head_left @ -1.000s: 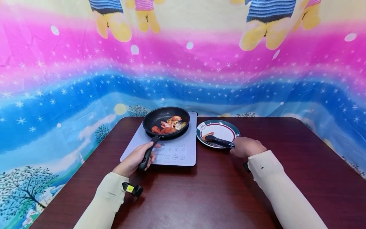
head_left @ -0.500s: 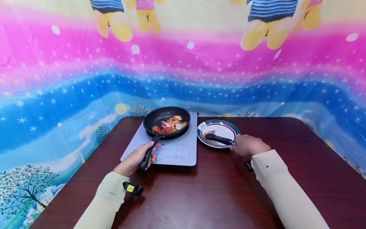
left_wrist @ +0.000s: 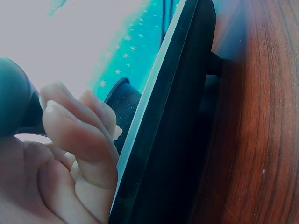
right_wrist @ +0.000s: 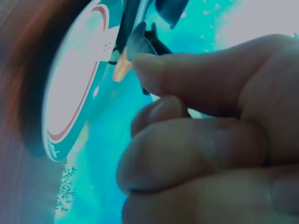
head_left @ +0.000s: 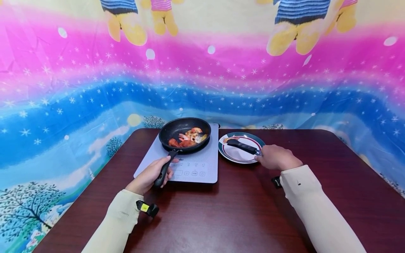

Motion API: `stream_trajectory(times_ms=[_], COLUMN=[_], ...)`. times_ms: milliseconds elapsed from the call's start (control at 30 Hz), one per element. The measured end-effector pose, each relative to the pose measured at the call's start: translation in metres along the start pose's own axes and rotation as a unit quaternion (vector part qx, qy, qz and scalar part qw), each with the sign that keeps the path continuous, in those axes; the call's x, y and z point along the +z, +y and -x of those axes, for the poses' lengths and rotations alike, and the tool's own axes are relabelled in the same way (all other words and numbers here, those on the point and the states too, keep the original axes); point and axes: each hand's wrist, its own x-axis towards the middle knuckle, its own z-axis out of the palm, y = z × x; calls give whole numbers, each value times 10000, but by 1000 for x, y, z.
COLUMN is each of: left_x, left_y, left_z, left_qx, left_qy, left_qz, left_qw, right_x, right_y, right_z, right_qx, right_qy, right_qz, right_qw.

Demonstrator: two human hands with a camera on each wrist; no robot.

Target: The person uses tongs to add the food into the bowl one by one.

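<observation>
My left hand (head_left: 148, 175) grips the handle (head_left: 162, 172) of a black frying pan (head_left: 171, 131) standing on a white induction cooktop (head_left: 202, 154). Several pieces of food lie in the pan, among them a reddish-brown drumstick-like piece (head_left: 186, 144) and a pale lotus root slice (head_left: 192, 137). With thumb and fingers, my right hand (head_left: 276, 157) pinches black tongs (head_left: 243, 146) that reach over a white plate (head_left: 234, 157) with a green rim. An orange shrimp-like piece (head_left: 228, 139) shows beside the tongs' tips at the plate's far left; the tongs partly cover it.
A dark red-brown wooden table (head_left: 221, 218) carries everything. The plate stands close to the cooktop's right side. Behind the table hangs a colourful printed cloth (head_left: 202, 80). Each wrist wears a small black camera (head_left: 148, 209).
The tongs in my right hand have lifted and turned slightly toward the plate's far side. The orange piece has shifted back toward the plate's far left rim. My left hand and the pan stay put.
</observation>
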Motion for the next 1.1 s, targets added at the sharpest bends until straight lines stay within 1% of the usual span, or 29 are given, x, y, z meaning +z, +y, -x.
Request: stream_trajectory(times_ms=[100, 267, 367, 467, 600, 667, 867, 933, 1100], left_x=[0, -2, -3, -3, 0, 0, -1, 0, 2], left_y=[0, 1, 1, 1, 0, 0, -2, -2, -2], left_z=[0, 2, 3, 3, 1, 1, 2, 2, 1], left_qx=[15, 6, 13, 29, 45, 53, 83, 115, 140], left_qy=[1, 27, 55, 93, 61, 68, 141, 126, 75], left_qz=[-29, -38, -36, -62, -75, -56, -66, -96, -119], left_qw=[10000, 10000, 10000, 9999, 9999, 9999, 9998, 9998, 9998], right_x=[-3, -7, -6, -4, 1, 2, 3, 3, 6], right_y=[-2, -14, -24, -34, -47, -57, -96, -109, -136], right_z=[2, 5, 7, 8, 8, 4, -17, -26, -44], right_qx=[-88, -121, -178, -263, -314, -391, -818, -838, -691], right_qy=[275, 705, 900, 998, 1006, 1029, 1094, 1029, 782], right_qz=[7, 22, 20, 40, 47, 83, 470, 545, 663], right_qw=[9996, 9974, 9958, 9947, 9944, 9939, 9895, 9897, 9923])
